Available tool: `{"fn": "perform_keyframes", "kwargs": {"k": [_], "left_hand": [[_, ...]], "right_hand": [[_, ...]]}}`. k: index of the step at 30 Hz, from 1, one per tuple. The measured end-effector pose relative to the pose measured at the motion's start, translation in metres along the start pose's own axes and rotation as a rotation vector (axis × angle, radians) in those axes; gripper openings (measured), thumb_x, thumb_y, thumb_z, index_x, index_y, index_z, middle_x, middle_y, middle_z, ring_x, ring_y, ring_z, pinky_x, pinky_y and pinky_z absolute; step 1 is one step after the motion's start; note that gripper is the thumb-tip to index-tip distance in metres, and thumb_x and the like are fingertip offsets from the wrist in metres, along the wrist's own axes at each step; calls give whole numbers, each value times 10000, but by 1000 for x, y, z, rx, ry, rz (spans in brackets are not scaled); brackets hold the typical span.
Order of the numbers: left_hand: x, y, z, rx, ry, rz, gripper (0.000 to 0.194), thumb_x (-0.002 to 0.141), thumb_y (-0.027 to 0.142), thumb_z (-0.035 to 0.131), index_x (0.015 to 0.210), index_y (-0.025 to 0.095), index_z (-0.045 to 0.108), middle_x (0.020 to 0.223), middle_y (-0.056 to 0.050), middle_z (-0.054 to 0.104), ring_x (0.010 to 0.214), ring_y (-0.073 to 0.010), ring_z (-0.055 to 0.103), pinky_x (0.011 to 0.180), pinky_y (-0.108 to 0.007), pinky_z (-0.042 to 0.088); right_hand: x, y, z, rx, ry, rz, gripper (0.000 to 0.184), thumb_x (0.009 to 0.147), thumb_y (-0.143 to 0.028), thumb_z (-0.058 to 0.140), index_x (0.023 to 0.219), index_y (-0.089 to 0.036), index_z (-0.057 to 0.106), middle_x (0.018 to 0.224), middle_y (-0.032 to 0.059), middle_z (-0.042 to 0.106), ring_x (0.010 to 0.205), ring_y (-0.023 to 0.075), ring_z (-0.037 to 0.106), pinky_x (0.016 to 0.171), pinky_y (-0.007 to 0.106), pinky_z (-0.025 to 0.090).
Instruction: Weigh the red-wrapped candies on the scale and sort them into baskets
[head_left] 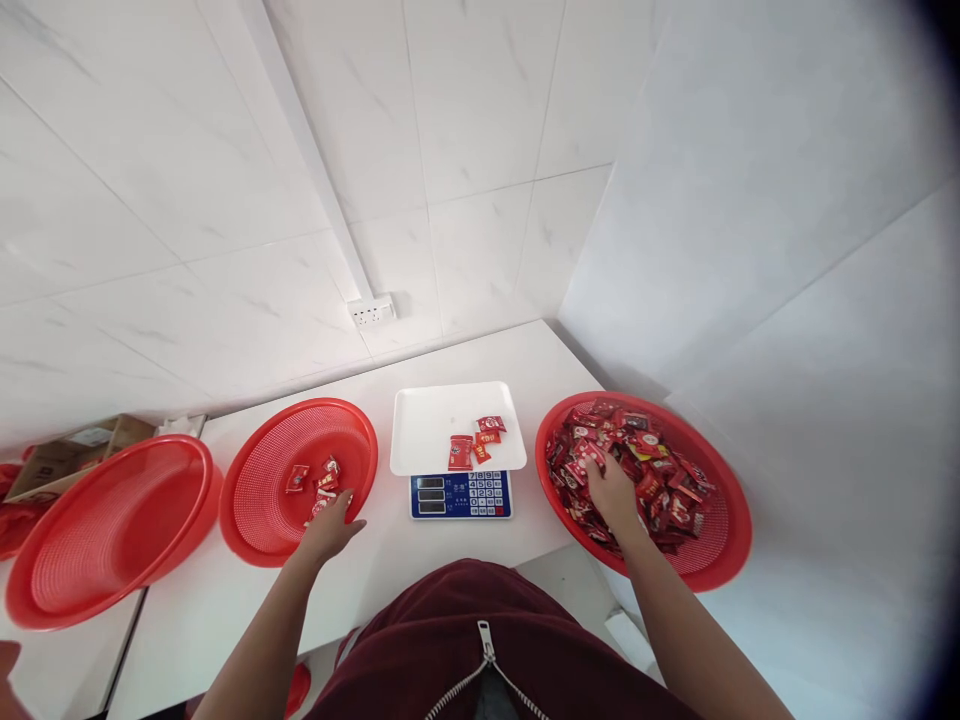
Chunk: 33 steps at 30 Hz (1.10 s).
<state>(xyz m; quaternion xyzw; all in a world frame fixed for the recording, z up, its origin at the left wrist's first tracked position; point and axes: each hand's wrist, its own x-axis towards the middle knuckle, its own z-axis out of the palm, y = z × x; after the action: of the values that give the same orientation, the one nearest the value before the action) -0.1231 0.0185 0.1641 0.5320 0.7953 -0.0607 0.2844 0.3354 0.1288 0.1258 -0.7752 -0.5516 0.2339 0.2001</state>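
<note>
My right hand [613, 493] reaches into the red mesh basket [731, 535] on the right, fingers curled down among several red snack packets [651, 462]; what they grip is hidden. My left hand [330, 530] rests on the near rim of the middle red basket [259, 510], fingers spread, close to a few packets [321, 484] lying inside. Between the baskets stands a blue scale [460, 495] with a white tray [431, 425] that carries three packets [472, 445].
A third red basket [97, 540] sits at the far left on a lower surface, with a cardboard box [67, 455] behind it. White tiled walls enclose the white table corner; a wall socket [372, 311] is above the scale.
</note>
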Motion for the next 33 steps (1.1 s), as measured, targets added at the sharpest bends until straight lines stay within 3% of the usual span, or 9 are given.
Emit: {"fn": "perform_keyframes", "kwargs": {"k": [3, 8, 12, 16, 18, 22, 25, 29, 33], "left_hand": [[4, 7, 5, 7, 47, 30, 648, 801, 340, 490, 1378, 130, 281, 1430, -165, 390, 1300, -275, 386, 1008, -382, 338], [8, 19, 15, 33, 124, 89, 670, 822, 338, 454, 1400, 78, 239, 1424, -190, 373, 1318, -284, 353, 1024, -395, 329], [9, 20, 23, 35, 176, 91, 663, 826, 352, 448, 1406, 107, 240, 1427, -177, 374, 1333, -281, 331, 1037, -414, 317], [6, 12, 27, 52, 191, 82, 665, 832, 352, 447, 1411, 111, 227, 1437, -178, 365, 1343, -283, 313, 1032, -417, 319], [4, 7, 27, 90, 171, 63, 649, 840, 325, 439, 1411, 96, 231, 1435, -182, 369, 1336, -282, 324, 1030, -409, 320], [1, 1, 22, 137, 148, 58, 549, 846, 192, 406, 1386, 150, 322, 1387, -135, 454, 1276, -241, 414, 1003, -367, 352], [2, 0, 15, 138, 164, 52, 521, 851, 198, 417, 1370, 209, 370, 1374, -105, 476, 1253, -236, 440, 990, -376, 369], [7, -7, -1, 155, 256, 3, 509, 873, 259, 400, 1377, 198, 371, 1438, -137, 389, 1330, -281, 332, 1055, -453, 289], [14, -34, -17, 170, 452, -178, 661, 838, 461, 456, 1410, 163, 309, 1492, -179, 277, 1378, -323, 221, 1091, -510, 214]], "right_hand": [[1, -23, 0, 178, 16, -65, 470, 869, -404, 353, 1187, -121, 554, 1109, 149, 638, 1054, 267, 569, 903, 344, 417], [7, -71, 19, 293, -152, -193, 452, 874, -404, 379, 1221, -160, 535, 1158, 114, 624, 1070, 233, 569, 920, 333, 421], [23, -100, 45, 204, -340, -267, 523, 887, -379, 408, 1364, -165, 384, 1340, 121, 497, 1175, 232, 506, 958, 344, 403], [33, -114, 67, -7, -343, -405, 592, 856, -370, 484, 1393, -164, 348, 1460, 114, 338, 1313, 279, 337, 1060, 406, 290], [32, -117, 76, -47, -365, -446, 610, 837, -368, 510, 1393, -166, 358, 1470, 113, 317, 1322, 297, 317, 1072, 429, 274], [22, -120, 88, 54, -422, -600, 618, 804, -332, 546, 1388, -222, 375, 1469, 79, 324, 1327, 269, 324, 1075, 417, 300], [14, -115, 88, 149, -411, -634, 612, 807, -348, 533, 1384, -216, 377, 1448, 96, 348, 1337, 258, 316, 1065, 424, 331], [6, -89, 72, 268, -292, -582, 496, 825, -385, 486, 1295, -226, 480, 1388, 110, 421, 1271, 268, 410, 931, 436, 468], [-2, -48, 43, 324, -89, -533, 403, 815, -374, 482, 1161, -190, 574, 1247, 132, 546, 1133, 266, 525, 890, 434, 486]]}}
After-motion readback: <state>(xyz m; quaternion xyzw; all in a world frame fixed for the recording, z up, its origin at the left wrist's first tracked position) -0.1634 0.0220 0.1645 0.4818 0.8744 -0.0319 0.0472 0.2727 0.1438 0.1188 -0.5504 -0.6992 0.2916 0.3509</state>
